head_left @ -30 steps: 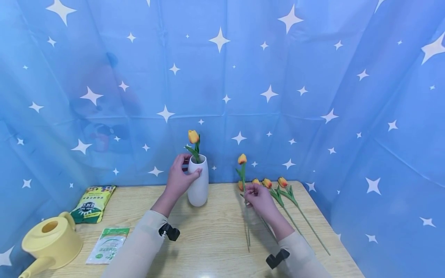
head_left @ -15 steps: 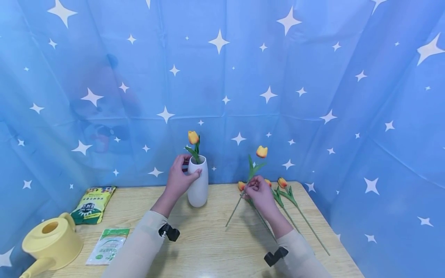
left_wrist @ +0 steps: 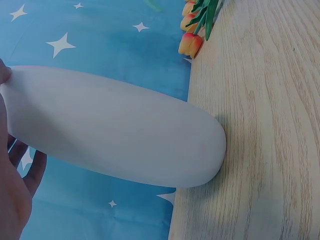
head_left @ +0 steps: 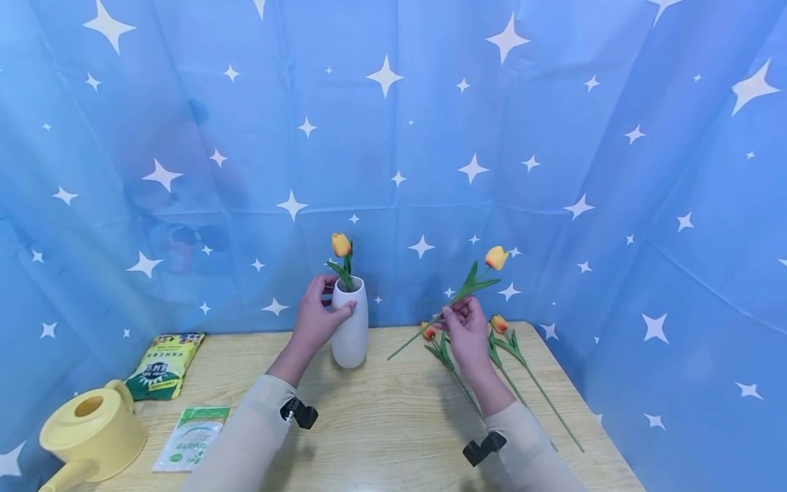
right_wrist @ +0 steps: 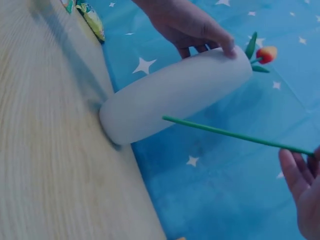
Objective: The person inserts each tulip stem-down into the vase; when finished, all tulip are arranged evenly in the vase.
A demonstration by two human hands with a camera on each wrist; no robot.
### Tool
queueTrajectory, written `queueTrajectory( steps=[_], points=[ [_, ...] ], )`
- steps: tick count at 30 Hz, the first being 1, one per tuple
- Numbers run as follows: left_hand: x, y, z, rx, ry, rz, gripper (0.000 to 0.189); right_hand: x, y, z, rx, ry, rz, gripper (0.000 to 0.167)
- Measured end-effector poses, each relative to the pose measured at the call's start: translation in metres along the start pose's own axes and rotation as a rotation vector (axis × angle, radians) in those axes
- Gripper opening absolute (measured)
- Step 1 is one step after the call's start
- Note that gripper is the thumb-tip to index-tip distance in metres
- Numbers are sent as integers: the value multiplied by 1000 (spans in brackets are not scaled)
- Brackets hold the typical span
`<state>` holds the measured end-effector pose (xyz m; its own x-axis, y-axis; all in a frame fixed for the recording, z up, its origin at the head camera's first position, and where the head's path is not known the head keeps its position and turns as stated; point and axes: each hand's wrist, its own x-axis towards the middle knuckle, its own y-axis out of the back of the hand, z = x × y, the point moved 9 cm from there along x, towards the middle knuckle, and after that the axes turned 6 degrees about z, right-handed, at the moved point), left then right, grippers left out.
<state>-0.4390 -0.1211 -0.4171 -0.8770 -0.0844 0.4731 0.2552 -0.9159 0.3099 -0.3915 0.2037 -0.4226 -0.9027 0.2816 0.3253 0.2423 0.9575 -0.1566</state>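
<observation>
A tall white vase (head_left: 350, 331) stands upright near the table's back edge with one yellow-orange tulip (head_left: 341, 246) in it. My left hand (head_left: 320, 307) grips the vase around its upper part, thumb on the front and fingers behind. To the right, my right hand (head_left: 466, 328) pinches the green stem of another tulip (head_left: 496, 258), raised above the table. That tulip leans, bloom up to the right and stem end down to the left. In the right wrist view the bare stem (right_wrist: 225, 132) points toward the vase and overlaps its outline.
Several tulips (head_left: 529, 372) lie on the right of the wooden table (head_left: 369, 437). At the left are a yellow watering can (head_left: 92, 430), a yellow-green bag (head_left: 164, 365) and a flat white-green packet (head_left: 192, 437). A blue star-patterned curtain (head_left: 393, 150) hangs behind.
The tulip in my right hand has tilted from upright to slanting, its bloom swinging right and its stem end lifting left. My right hand has risen slightly. My left hand stays on the vase.
</observation>
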Motion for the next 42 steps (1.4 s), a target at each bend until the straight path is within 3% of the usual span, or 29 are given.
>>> queueTrajectory(
  steps=[8, 16, 23, 28, 34, 42],
  points=[
    [0, 0, 2, -5, 7, -10, 58, 12, -4, -30, 66, 103, 49, 12],
    [0, 1, 2, 2, 10, -14, 58, 26, -15, -57, 117, 172, 77, 25],
    [0, 0, 3, -10, -2, -16, 57, 35, -29, -80, 169, 236, 89, 9],
    [0, 1, 3, -8, -4, -12, 55, 41, -36, -89, 209, 274, 96, 9],
    [0, 0, 1, 4, 8, -17, 57, 45, -41, -95, 247, 294, 121, 23],
    [0, 1, 0, -4, 4, -14, 56, 46, -54, -103, 256, 327, 122, 23]
  ],
)
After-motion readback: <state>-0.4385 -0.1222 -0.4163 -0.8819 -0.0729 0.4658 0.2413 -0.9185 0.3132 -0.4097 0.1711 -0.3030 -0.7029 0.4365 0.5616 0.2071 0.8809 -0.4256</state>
